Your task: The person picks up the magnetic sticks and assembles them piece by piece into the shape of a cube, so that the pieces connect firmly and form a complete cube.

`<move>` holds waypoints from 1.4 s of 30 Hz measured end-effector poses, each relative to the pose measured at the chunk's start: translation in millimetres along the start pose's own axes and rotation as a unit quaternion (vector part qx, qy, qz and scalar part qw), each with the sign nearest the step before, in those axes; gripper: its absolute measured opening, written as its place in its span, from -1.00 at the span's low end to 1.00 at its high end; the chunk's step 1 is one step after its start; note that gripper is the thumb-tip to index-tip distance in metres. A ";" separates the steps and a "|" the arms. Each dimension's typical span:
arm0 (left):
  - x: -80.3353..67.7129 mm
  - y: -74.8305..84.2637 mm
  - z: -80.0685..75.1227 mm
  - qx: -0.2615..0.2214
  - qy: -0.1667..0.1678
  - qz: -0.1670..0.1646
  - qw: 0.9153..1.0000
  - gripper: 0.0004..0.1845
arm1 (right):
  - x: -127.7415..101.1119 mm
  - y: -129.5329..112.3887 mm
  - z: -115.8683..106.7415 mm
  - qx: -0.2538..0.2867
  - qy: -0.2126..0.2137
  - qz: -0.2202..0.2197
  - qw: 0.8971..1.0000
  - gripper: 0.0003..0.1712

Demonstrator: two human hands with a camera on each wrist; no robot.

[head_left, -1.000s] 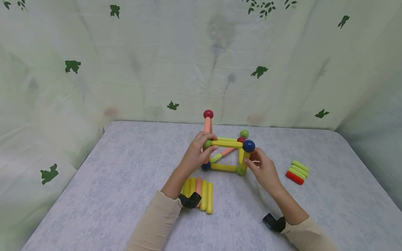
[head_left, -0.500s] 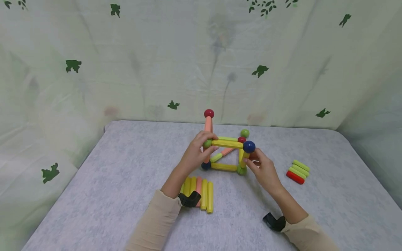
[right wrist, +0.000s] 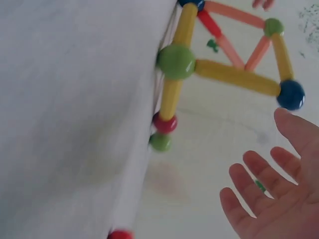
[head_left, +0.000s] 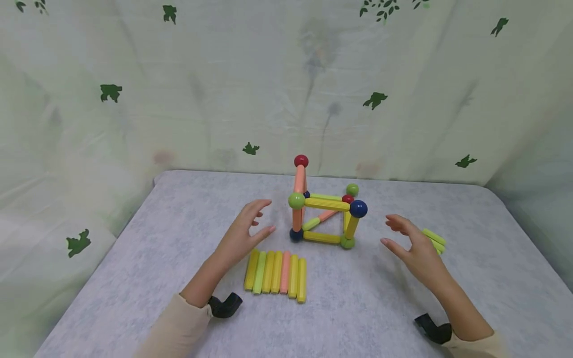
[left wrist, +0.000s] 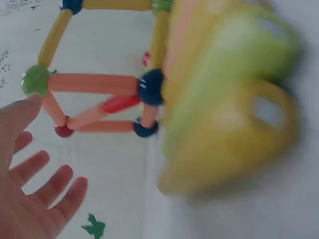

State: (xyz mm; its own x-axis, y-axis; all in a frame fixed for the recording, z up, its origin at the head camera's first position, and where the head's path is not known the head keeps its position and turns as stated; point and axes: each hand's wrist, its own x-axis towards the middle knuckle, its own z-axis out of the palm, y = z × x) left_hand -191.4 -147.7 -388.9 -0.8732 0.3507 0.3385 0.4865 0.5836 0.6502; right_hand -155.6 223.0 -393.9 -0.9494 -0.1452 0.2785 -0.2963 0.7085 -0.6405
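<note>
A frame of magnetic rods and balls (head_left: 323,215) stands on its own on the grey table (head_left: 179,238). A red ball (head_left: 301,160) tops its tall orange rod. A yellow rod (head_left: 327,204) joins a green ball (head_left: 296,200) to a dark blue ball (head_left: 358,209). My left hand (head_left: 258,219) hovers just left of the frame with fingers spread, holding nothing. On the other side my right hand (head_left: 388,231) is also spread and empty. Both wrist views show an open palm (left wrist: 30,199) (right wrist: 279,199) beside the frame (left wrist: 99,99) (right wrist: 224,74).
A row of several yellow, green and orange rods (head_left: 276,271) lies on the table in front of the frame, blurred and close in the left wrist view (left wrist: 224,99). More green rods (head_left: 435,238) lie at the right, partly behind my right hand. A leaf-printed cloth (head_left: 286,89) backs the table.
Both hands have let go of the frame and drawn outward, the left to the left and the right to the right. The frame stays standing.
</note>
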 end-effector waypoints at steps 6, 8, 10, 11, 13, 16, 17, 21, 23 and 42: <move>-33.9 -14.2 -0.2 0.024 -0.085 -0.118 0.989 -0.40 | -16.9 30.8 -18.6 -0.042 -0.023 0.037 0.998 -0.38; -42.2 -16.9 2.0 0.029 -0.119 -0.159 0.980 -0.38 | -19.7 39.9 -21.3 -0.055 -0.039 0.049 0.997 -0.39; -48.2 -18.3 3.9 0.029 -0.147 -0.185 0.971 -0.36 | -20.5 48.3 -22.7 -0.068 -0.063 0.062 0.994 -0.39; -50.2 -18.2 4.5 0.032 -0.158 -0.191 0.968 -0.36 | -20.4 52.0 -22.9 -0.076 -0.075 0.067 0.992 -0.40; -52.7 -17.3 4.8 0.032 -0.171 -0.197 0.965 -0.39 | -19.6 57.6 -22.7 -0.092 -0.094 0.079 0.988 -0.41; -53.6 -13.9 2.8 0.033 -0.178 -0.199 0.963 -0.48 | -18.6 63.1 -21.3 -0.114 -0.117 0.080 0.983 -0.44; -53.2 -12.8 2.0 0.033 -0.180 -0.202 0.962 -0.51 | -18.3 64.1 -21.0 -0.120 -0.121 0.080 0.982 -0.46; -51.0 -8.6 -1.5 0.029 -0.173 -0.220 0.960 -0.60 | -18.8 61.6 -20.3 -0.140 -0.127 0.095 0.977 -0.49; -49.1 -6.2 -3.3 0.024 -0.154 -0.227 0.961 -0.64 | -18.9 56.1 -20.8 -0.138 -0.115 0.099 0.979 -0.50; -28.7 15.5 3.9 -0.096 0.100 0.047 0.989 -0.63 | 4.5 -26.6 22.8 -0.015 -0.009 -0.115 0.993 -0.65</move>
State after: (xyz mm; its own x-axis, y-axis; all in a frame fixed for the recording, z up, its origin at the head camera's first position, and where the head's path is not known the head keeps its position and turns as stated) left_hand -158.6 -145.9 -391.3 -0.8218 0.2334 0.5198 0.5685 0.3987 0.7197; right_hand -154.4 187.8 -391.9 -0.8587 -0.3182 0.4017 -0.5026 0.6759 -0.5390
